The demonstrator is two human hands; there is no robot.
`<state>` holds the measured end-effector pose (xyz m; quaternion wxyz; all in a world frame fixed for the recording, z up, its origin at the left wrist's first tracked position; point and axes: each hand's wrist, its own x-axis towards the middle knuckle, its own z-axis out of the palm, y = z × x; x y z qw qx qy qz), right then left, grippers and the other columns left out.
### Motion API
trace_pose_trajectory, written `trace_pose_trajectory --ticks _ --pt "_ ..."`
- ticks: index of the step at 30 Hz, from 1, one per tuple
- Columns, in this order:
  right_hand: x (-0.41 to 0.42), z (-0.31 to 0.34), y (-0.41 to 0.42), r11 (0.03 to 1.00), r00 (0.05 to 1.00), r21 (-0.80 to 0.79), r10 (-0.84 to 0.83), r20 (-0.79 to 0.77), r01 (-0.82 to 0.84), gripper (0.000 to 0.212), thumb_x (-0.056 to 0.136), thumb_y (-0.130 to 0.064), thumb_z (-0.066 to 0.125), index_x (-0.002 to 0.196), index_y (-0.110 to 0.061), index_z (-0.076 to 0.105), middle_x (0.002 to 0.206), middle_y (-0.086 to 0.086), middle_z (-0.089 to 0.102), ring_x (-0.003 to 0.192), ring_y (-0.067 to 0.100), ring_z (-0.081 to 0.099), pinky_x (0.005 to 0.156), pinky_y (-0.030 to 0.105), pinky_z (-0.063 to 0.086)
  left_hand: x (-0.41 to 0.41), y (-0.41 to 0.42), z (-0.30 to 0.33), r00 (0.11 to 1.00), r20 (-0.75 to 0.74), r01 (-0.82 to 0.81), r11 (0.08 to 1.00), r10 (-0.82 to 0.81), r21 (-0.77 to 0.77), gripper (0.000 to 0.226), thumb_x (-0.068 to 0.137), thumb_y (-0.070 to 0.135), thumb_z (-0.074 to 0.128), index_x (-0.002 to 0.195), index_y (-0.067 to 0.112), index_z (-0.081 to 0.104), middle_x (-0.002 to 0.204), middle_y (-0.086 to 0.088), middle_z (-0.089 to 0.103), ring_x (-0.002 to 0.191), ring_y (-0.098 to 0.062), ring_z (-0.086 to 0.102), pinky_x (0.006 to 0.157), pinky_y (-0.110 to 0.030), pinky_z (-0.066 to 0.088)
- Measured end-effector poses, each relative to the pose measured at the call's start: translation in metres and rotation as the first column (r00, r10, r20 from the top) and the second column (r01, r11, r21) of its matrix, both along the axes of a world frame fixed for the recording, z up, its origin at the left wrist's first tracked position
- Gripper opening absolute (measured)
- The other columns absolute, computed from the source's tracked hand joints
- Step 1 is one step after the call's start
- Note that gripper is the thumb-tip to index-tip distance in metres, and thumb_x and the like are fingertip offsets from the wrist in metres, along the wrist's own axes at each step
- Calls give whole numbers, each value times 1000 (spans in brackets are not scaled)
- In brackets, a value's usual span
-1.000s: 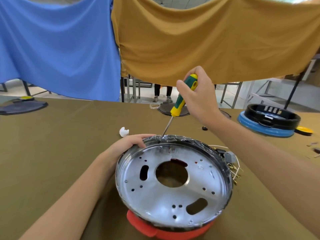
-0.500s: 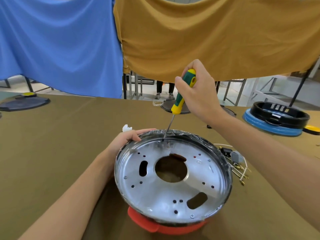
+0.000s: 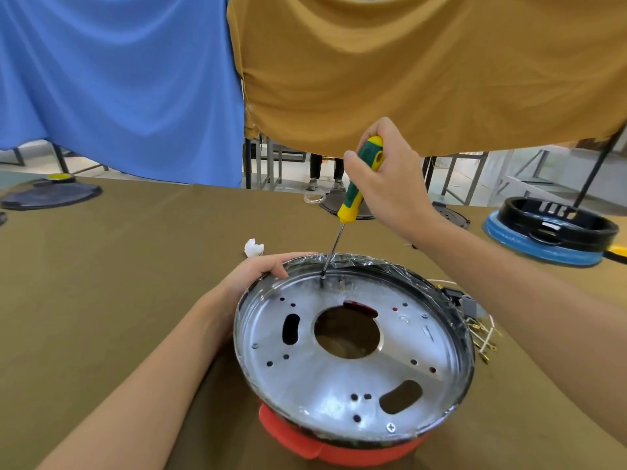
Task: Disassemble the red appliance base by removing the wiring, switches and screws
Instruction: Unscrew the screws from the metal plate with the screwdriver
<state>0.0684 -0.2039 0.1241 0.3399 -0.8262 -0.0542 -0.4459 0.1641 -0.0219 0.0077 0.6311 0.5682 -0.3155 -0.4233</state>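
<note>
The red appliance base (image 3: 315,444) sits on the brown table (image 3: 118,283), near me, with a shiny metal plate (image 3: 325,374) full of holes set in its top. My left hand (image 3: 258,269) grips the plate's far left rim. My right hand (image 3: 390,184) holds a green and yellow screwdriver (image 3: 359,181), tilted, its tip pressed on the plate's far edge. One screw (image 3: 391,427) shows near the plate's front rim. Loose wiring with brass terminals and a grey switch (image 3: 475,320) lies right of the base, partly behind my right forearm.
A white scrap (image 3: 253,247) lies just beyond my left hand. A blue and black appliance base (image 3: 546,228) stands at the far right, dark round parts (image 3: 51,196) at the far left and far middle. Blue and ochre cloths hang behind the table; someone's feet show beneath.
The view has shifted slightly. My right hand has stayed on the screwdriver with its tip at the same spot on the plate's far edge; my left hand keeps its grip on the rim.
</note>
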Motion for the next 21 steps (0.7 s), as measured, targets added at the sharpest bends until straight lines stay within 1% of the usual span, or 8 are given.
trace_pose_trajectory --ticks 2,4,6,9,13,15,17,21 --pt "2 1 0 1000 1000 -16 1 -22 -1 18 96 -15 59 97 0 48 65 -1 41 51 4 33 49 17 34 2 2 9 981 170 -106 991 92 79 56 85 -6 39 119 27 69 124 -7 68 102 -21 70 79 -30 59" --pt "3 5 -1 999 998 -45 18 -54 -20 17 96 -15 59 95 -2 48 64 -2 42 50 3 37 48 16 35 1 10 14 930 326 -200 978 169 63 48 85 -7 53 114 27 72 115 -1 72 99 -22 71 74 -27 59" --pt "5 11 0 993 994 -105 36 -99 -46 17 96 -17 60 95 -6 47 65 -1 44 49 4 39 45 23 39 -3 18 19 873 452 -228 973 182 48 46 84 -8 60 112 25 73 112 3 73 100 -19 71 77 -25 58" --pt "8 16 2 978 989 -201 24 -145 -54 18 96 -20 61 96 -9 47 67 0 46 53 11 38 51 34 41 -12 21 27 866 491 -180 977 101 117 51 85 -11 53 110 29 74 120 11 69 108 -11 67 84 -27 57" --pt "9 20 8 971 980 -222 50 -192 -93 22 97 -25 61 99 -8 48 68 -1 47 52 17 47 46 24 48 -19 19 27 711 702 -271 930 20 248 58 87 -8 43 103 38 75 138 21 50 127 3 45 109 -26 36" --pt "8 24 10 970 962 -211 58 -268 -117 28 97 -31 60 101 -7 48 73 2 50 61 25 62 47 35 57 -21 18 27 701 713 -285 914 -6 288 57 90 -6 41 104 38 74 132 24 54 120 5 49 105 -22 35" --pt "8 34 10 945 940 -316 -31 -340 -83 35 96 -41 59 94 -8 47 72 1 49 62 28 59 50 42 52 -22 18 27 743 669 -265 917 -4 300 57 92 -5 38 104 36 75 122 25 59 120 1 52 112 -29 35" --pt "10 60 15 769 857 -639 -351 -378 34 46 90 -60 57 72 -23 38 67 -5 45 55 14 42 51 29 31 -22 21 26 774 633 -243 923 -2 299 57 95 -3 36 104 36 77 122 16 61 128 -8 50 117 -42 31"
